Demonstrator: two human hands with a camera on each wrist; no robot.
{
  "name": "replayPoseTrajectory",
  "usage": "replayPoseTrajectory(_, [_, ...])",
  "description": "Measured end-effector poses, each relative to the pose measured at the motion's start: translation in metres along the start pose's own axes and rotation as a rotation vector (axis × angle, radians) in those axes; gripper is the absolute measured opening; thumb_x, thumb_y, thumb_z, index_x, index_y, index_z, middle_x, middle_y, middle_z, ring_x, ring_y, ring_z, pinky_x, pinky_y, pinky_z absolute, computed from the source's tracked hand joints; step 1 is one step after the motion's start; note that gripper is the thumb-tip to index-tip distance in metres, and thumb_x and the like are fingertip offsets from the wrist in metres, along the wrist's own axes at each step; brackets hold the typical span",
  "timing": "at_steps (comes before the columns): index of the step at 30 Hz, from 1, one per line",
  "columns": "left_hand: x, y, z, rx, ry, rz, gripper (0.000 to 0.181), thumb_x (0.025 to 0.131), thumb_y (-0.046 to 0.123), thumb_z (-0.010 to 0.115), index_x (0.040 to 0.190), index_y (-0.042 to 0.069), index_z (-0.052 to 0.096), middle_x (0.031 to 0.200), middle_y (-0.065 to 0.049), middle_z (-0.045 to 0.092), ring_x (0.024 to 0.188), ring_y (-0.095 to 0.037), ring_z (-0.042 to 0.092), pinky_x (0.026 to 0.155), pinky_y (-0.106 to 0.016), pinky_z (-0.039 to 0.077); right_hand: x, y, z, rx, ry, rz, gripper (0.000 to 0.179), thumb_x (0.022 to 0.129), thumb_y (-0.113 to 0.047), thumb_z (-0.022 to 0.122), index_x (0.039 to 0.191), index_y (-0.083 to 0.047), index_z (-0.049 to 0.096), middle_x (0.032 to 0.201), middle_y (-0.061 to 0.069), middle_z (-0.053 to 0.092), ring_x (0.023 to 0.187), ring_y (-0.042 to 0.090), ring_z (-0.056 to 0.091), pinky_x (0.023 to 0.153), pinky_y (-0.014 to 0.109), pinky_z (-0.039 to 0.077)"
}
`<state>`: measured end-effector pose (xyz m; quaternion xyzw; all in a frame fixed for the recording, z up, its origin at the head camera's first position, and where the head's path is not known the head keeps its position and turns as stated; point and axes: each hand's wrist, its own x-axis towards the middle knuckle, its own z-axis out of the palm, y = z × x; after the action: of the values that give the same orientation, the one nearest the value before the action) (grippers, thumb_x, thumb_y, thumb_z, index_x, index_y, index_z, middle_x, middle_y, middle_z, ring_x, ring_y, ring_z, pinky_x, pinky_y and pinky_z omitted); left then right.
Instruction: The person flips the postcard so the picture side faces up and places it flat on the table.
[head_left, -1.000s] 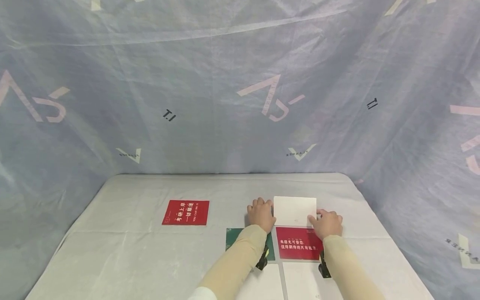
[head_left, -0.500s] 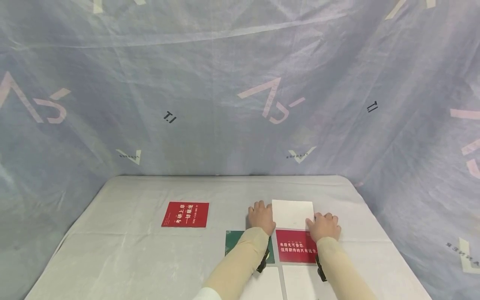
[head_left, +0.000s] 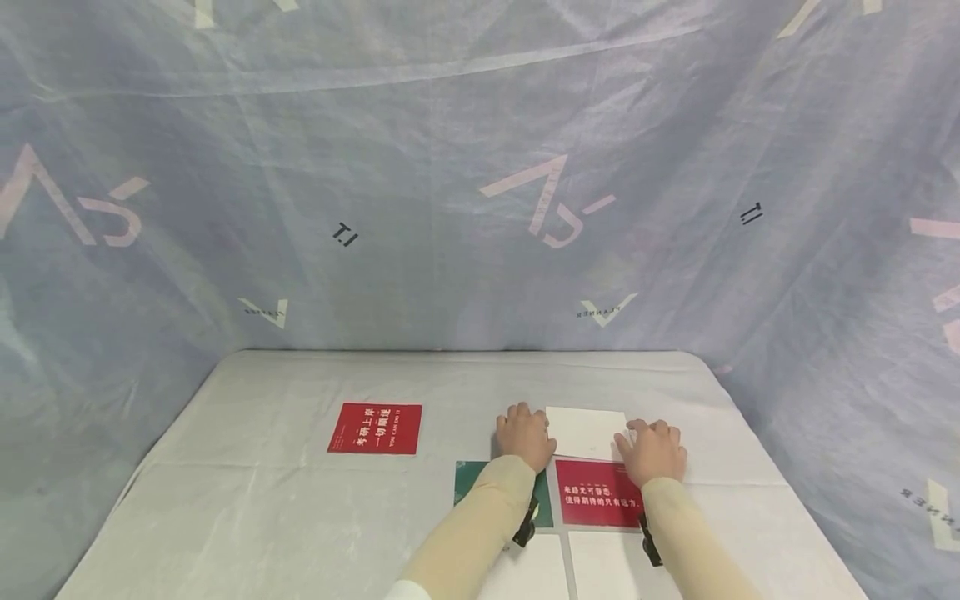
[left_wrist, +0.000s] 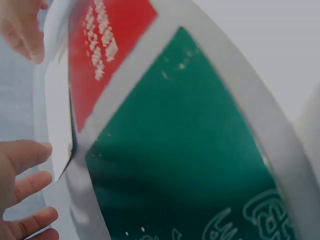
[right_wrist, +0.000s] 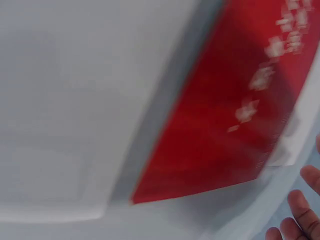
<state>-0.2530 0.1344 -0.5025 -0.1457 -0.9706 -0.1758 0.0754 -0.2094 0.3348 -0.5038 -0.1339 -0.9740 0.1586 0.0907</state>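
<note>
A blank white card [head_left: 585, 433] lies on the cloth-covered table between the two hands, its near edge along a red card [head_left: 596, 492] with white lettering. My left hand [head_left: 523, 437] is at the card's left edge; in the left wrist view its fingers are loosely spread, with the thumb tip right at the white card [left_wrist: 57, 110]. At the opposite edge is my right hand [head_left: 654, 452], thumb close to the card's near right corner. The right wrist view has its fingers [right_wrist: 300, 202] spread apart, off the card's corner. My left forearm partly covers a green card [head_left: 471, 477].
Two more white cards, a left one [head_left: 528, 571] and a right one [head_left: 603, 567], lie nearest me, with narrow gaps between cards. Farther left is a separate red card [head_left: 375, 429] with sideways lettering. A grey cloth curtain [head_left: 420, 250] hangs behind the table [head_left: 225, 500].
The white card has come down and slightly nearer, to just behind the red card. The right hand moved left with it, then loosened and shifted slightly right. The left hand has barely moved.
</note>
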Motion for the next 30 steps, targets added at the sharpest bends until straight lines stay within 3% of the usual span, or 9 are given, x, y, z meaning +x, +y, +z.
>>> replayPoseTrajectory(5, [-0.004, -0.001, -0.01, -0.119, 0.019, -0.02, 0.022, 0.086, 0.03, 0.08, 0.102, 0.016, 0.076, 0.098, -0.003, 0.063, 0.099, -0.022, 0.059, 0.083, -0.038, 0.044, -0.002, -0.015, -0.01, 0.112, 0.009, -0.015, 0.041, 0.097, -0.026, 0.066, 0.125, 0.003, 0.064, 0.116, 0.033, 0.058, 0.109, 0.05, 0.049, 0.088, 0.061, 0.043])
replayPoseTrajectory(15, [-0.004, -0.007, -0.031, -0.287, 0.034, -0.047, 0.019, 0.09, 0.027, 0.077, 0.106, 0.016, 0.076, 0.101, -0.006, 0.068, 0.098, -0.026, 0.064, 0.082, -0.042, 0.046, -0.012, -0.037, -0.022, 0.393, -0.031, 0.063, 0.043, 0.1, -0.025, 0.063, 0.133, 0.002, 0.061, 0.123, 0.032, 0.058, 0.116, 0.047, 0.043, 0.099, 0.06, 0.036])
replayPoseTrajectory(24, [-0.004, -0.019, -0.046, -0.295, 0.061, -0.038, 0.025, 0.088, 0.03, 0.08, 0.11, 0.018, 0.076, 0.105, -0.006, 0.07, 0.099, -0.027, 0.065, 0.084, -0.043, 0.047, -0.019, -0.05, -0.03, 0.438, -0.073, 0.072, 0.047, 0.101, -0.028, 0.063, 0.139, -0.002, 0.056, 0.127, 0.029, 0.056, 0.122, 0.045, 0.045, 0.101, 0.062, 0.038])
replayPoseTrajectory(30, [-0.005, -0.038, -0.053, -0.271, 0.059, -0.061, 0.027, 0.089, 0.032, 0.08, 0.112, 0.019, 0.075, 0.108, -0.005, 0.07, 0.103, -0.026, 0.066, 0.086, -0.046, 0.046, -0.025, -0.057, -0.031, 0.461, -0.102, 0.034, 0.048, 0.101, -0.028, 0.064, 0.14, -0.002, 0.056, 0.127, 0.029, 0.055, 0.121, 0.045, 0.049, 0.1, 0.062, 0.04])
